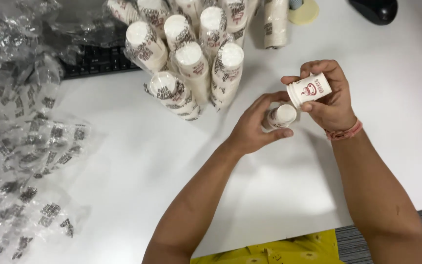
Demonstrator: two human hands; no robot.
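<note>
Over the white table (137, 161), at centre right: both bare hands work close together, each with a small paper cup.
Right hand (329, 95): at about 2 o'clock from the frame's centre, fingers curled round a single paper cup (309, 89), white with a red print, held on its side with the rim toward 8 o'clock.
Left hand (255, 127): just at 8 o'clock of the right hand, thumb and fingers clasping a short cup stack (282, 116), base end facing up; how many cups are nested there is hard to tell.
Gap: cup and stack sit just beside each other, seemingly not touching.
Wrapped cup sleeves (191, 54): at 11 o'clock, a cluster of cup stacks in clear film, leaning together.
Loose plastic wrap (20, 161): at 9 o'clock, crumpled printed film.
Keyboard (98, 59): at 10 o'clock, dark, partly under the wrap.
Wristband (344, 133): pink, on the right wrist.
</note>
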